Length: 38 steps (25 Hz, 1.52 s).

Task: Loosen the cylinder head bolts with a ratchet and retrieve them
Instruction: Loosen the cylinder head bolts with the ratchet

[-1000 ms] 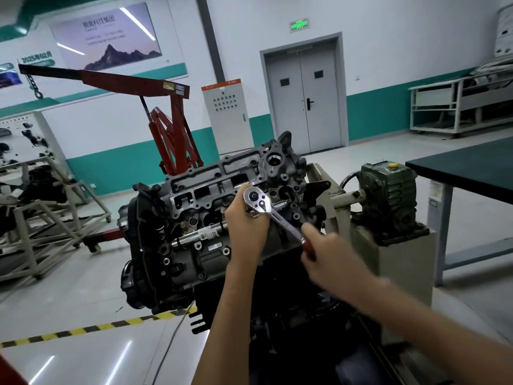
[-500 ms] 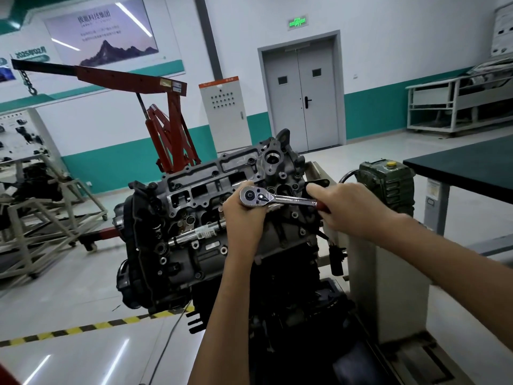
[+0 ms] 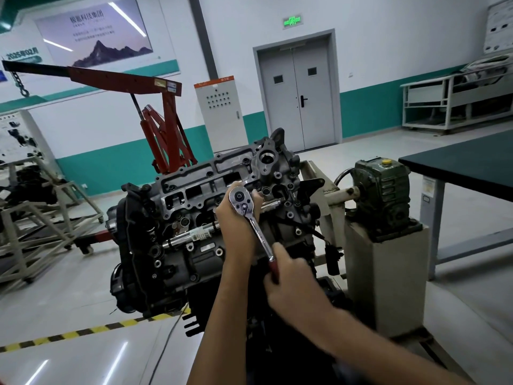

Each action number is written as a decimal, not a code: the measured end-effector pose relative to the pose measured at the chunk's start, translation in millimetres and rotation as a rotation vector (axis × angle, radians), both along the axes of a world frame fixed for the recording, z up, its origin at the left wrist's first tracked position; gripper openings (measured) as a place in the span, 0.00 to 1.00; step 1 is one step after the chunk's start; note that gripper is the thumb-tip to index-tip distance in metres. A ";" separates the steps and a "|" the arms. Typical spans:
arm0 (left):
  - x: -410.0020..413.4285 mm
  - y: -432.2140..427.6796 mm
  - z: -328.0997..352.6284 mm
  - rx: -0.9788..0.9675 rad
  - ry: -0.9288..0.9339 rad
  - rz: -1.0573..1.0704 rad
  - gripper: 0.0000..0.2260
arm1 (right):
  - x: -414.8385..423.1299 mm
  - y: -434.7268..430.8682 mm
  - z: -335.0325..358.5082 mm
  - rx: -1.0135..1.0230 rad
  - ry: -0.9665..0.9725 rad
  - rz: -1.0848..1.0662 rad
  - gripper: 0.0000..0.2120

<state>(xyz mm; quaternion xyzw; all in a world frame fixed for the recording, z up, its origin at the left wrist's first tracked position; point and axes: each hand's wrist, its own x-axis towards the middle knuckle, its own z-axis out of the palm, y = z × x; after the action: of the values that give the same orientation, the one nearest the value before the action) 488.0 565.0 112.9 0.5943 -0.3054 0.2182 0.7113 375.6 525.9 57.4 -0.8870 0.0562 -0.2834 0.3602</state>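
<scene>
- The ratchet (image 3: 256,232) stands against the near face of the cylinder head (image 3: 200,187), its round head toward the right end of that face and its handle slanting down and toward the person. That is how it would sit with a socket on a bolt, so I judge loosening to be in hand.
- The left hand (image 3: 233,226) is cupped behind and under the ratchet's head, its grip closed round the drive end. This probably keeps the socket square on the bolt while the handle swings.
- The right hand (image 3: 294,279) is below the cylinder head, its grip clamped on the red handle (image 3: 273,266) at the far end of the tool, where leverage is greatest.
- The cylinder head is tilted with its top face toward the person, carried on a shaft from the green gearbox (image 3: 385,190) to its right. That tilt brings the bolt holes within reach.
- The bolt being worked is hidden behind the ratchet's head and the left hand. Neither the socket nor how far the bolt has backed out can be seen.
- The other head bolts cannot be told apart from the many holes and fasteners on the cylinder head, so how many are already out is unclear, and no loose ones show.
- The lower engine under the cylinder head is in shadow behind both forearms.
- The dark desk (image 3: 472,159) right of the cylinder head and the red hoist (image 3: 169,126) behind it are both cut off at the frame edges.
</scene>
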 end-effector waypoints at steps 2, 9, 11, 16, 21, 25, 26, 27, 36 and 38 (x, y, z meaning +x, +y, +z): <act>2.8 3.5 1.5 0.061 0.011 0.020 0.18 | -7.4 -44.1 20.7 -0.255 0.051 0.025 0.10; 2.3 8.1 5.4 0.160 -0.065 -0.008 0.16 | 3.0 -103.6 64.8 -0.714 -0.004 -0.110 0.08; -3.9 4.1 0.5 0.146 -0.094 0.030 0.16 | -2.2 -72.5 25.8 -0.408 -0.036 -0.109 0.08; -4.0 -1.8 -4.7 0.046 -0.127 0.064 0.16 | 10.3 21.2 -15.1 0.196 -0.088 0.023 0.08; 2.5 -2.7 2.7 0.053 0.004 0.011 0.18 | -3.2 -57.9 23.5 -0.291 0.020 0.019 0.08; 5.3 1.7 4.0 0.124 -0.071 0.018 0.18 | 5.8 -110.9 76.9 -0.774 0.026 -0.120 0.05; 5.2 3.0 3.5 0.119 -0.064 0.009 0.18 | 6.0 -110.0 75.1 -0.775 0.000 -0.149 0.05; 4.7 2.4 2.3 0.116 -0.056 0.005 0.18 | 4.2 -104.3 63.3 -0.719 -0.031 -0.169 0.06; 7.2 -0.8 -2.7 0.083 0.112 0.065 0.09 | 6.2 17.5 -11.3 0.144 -0.110 0.007 0.08; 7.9 2.1 -1.6 0.089 0.029 0.035 0.14 | -4.3 -19.6 3.2 -0.072 -0.048 0.014 0.09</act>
<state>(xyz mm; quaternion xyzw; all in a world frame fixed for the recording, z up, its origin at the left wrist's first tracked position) 495.9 567.1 111.3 0.6337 -0.2939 0.2084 0.6845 371.3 506.2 60.6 -0.8927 0.0314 -0.3039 0.3313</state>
